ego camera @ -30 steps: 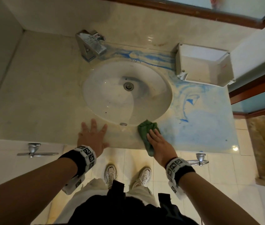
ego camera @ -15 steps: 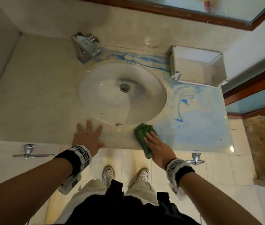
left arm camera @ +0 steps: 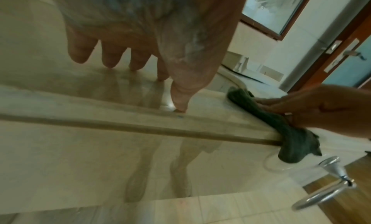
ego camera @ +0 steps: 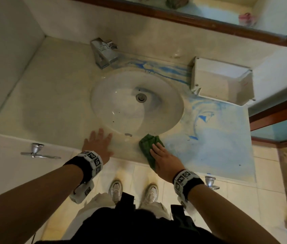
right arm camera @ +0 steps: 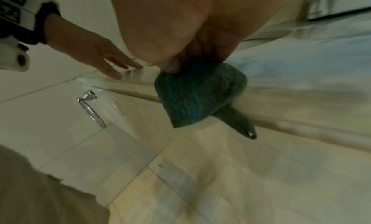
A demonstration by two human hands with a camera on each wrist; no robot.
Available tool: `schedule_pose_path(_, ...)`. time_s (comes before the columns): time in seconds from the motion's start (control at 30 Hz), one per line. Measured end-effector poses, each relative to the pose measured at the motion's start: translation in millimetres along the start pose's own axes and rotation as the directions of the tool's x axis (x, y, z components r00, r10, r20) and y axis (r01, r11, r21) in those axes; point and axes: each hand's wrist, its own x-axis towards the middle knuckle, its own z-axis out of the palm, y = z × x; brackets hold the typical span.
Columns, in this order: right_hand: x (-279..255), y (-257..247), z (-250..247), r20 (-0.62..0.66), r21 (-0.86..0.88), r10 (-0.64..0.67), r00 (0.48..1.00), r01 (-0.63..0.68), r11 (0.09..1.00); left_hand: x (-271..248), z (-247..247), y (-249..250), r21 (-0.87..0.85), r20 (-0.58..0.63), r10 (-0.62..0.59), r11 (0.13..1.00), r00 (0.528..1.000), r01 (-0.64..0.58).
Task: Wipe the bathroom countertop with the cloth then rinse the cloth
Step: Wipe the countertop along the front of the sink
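A green cloth (ego camera: 147, 143) lies on the front edge of the beige countertop (ego camera: 51, 103), just right of the sink's front, with one end hanging over the edge. My right hand (ego camera: 163, 155) presses on it with straight fingers. The left wrist view shows that cloth (left arm camera: 281, 124) under the right hand (left arm camera: 311, 106). In the right wrist view the cloth (right arm camera: 196, 97) droops below my right hand (right arm camera: 180, 28). My left hand (ego camera: 98, 143) rests flat on the counter in front of the sink (ego camera: 121, 103), fingers spread. Blue smears (ego camera: 218, 138) cover the counter's right part.
A chrome faucet (ego camera: 104, 51) stands behind the sink. An open white plastic box (ego camera: 222, 81) sits at the back right against the wall. Chrome towel rings (ego camera: 37, 152) hang on the counter's front below the edge. A wood-framed mirror runs along the back wall.
My right hand has slid the cloth a little to the left along the counter's front edge. The left hand stays flat in the same spot.
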Motion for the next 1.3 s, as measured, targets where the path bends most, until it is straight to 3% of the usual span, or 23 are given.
schedule_pose_path(0.07, -23.5, 25.9, 8.4, -0.05, 0.05, 0.034, 0.998, -0.032, 0.998, -4.4, 1.4, 20.9, -0.046, 0.001, -0.012, 0.999, 1.0, 0.012)
schedule_pose_path(0.17, -30.6, 42.1, 12.2, -0.005, 0.043, 0.032, 0.999, -0.032, 0.999, -5.5, 4.5, 49.8, -0.128, 0.037, -0.066, 0.989, 0.997, 0.071)
schedule_pose_path(0.3, -0.3, 29.2, 1.9, -0.027, 0.032, -0.062, 0.998, 0.063, 0.997, -2.0, 6.2, 62.7, -0.158, 0.027, -0.112, 0.981, 0.993, 0.115)
schedule_pose_path(0.47, 35.1, 25.9, 4.3, 0.026, -0.039, -0.088, 0.996, 0.089, 0.995, 0.3, 9.4, 60.3, -0.198, 0.032, -0.12, 0.972, 0.992, 0.124)
schedule_pose_path(0.57, 11.1, 43.6, 20.1, 0.069, -0.047, -0.087, 0.994, 0.091, 0.995, -0.9, 10.0, 62.0, -0.244, 0.017, -0.139, 0.96, 0.99, 0.139)
schedule_pose_path(0.63, -18.9, 62.0, 26.8, 0.007, -0.038, -0.089, 0.996, 0.09, 0.995, -1.5, 7.7, 66.6, -0.252, 0.026, -0.166, 0.953, 0.986, 0.167)
schedule_pose_path(0.73, -46.2, 78.8, 30.3, 0.021, -0.071, -0.083, 0.996, 0.085, 0.994, -1.8, 6.8, 75.1, -0.261, 0.026, -0.206, 0.943, 0.978, 0.206)
schedule_pose_path(0.9, 8.4, 53.7, 14.4, 0.043, -0.079, -0.229, 0.972, 0.232, 0.969, -2.5, 9.2, 77.6, -0.31, 0.003, -0.214, 0.929, 0.977, 0.204)
schedule_pose_path(1.03, 39.3, 23.1, -14.0, 0.057, -0.048, -0.189, 0.98, 0.192, 0.98, -4.1, 6.5, 78.1, -0.321, 0.011, -0.219, 0.923, 0.976, 0.211)
schedule_pose_path(1.3, -21.4, 88.2, 32.1, 0.115, -0.069, -0.197, 0.974, 0.206, 0.976, -3.3, 9.1, 77.7, -0.364, -0.002, -0.224, 0.908, 0.975, 0.208)
